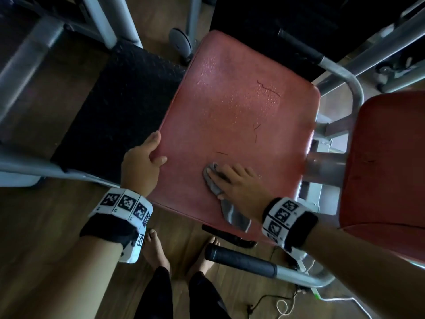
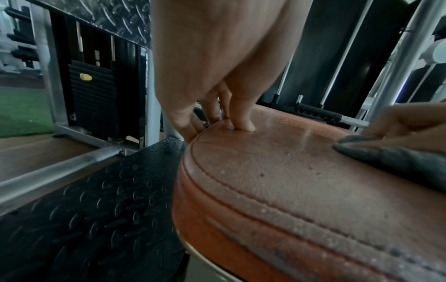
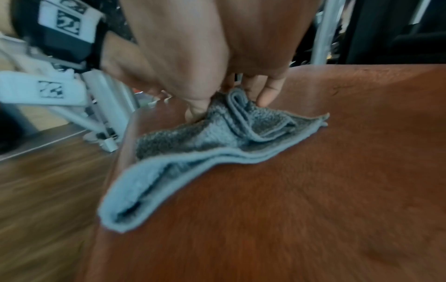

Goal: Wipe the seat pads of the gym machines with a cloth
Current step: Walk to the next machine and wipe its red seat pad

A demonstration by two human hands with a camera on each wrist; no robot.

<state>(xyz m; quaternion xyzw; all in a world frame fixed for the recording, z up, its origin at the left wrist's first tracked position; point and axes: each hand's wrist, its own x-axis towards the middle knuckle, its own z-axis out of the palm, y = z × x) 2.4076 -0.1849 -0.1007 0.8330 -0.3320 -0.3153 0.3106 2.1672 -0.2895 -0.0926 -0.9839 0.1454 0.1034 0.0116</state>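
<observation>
A red seat pad [image 1: 230,116] fills the middle of the head view, with water droplets [image 1: 266,95] on its far half and a few dark cracks. My left hand [image 1: 156,150] grips the pad's left edge, thumb on top [image 2: 241,122] and fingers curled under the rim. My right hand [image 1: 218,173] presses a crumpled grey cloth [image 1: 213,187] flat onto the near part of the pad. The cloth [image 3: 205,145] bunches under my fingers, and its tail hangs over the near edge. In the left wrist view the cloth [image 2: 398,162] lies at the right on the pad [image 2: 289,181].
A second red pad [image 1: 386,169] stands close on the right, past a metal tube. A black diamond-plate footplate [image 1: 119,107] lies left of the seat. A black-gripped handle [image 1: 241,259] juts out below the near edge. Bare feet [image 1: 156,252] and cables [image 1: 282,305] are on the wooden floor.
</observation>
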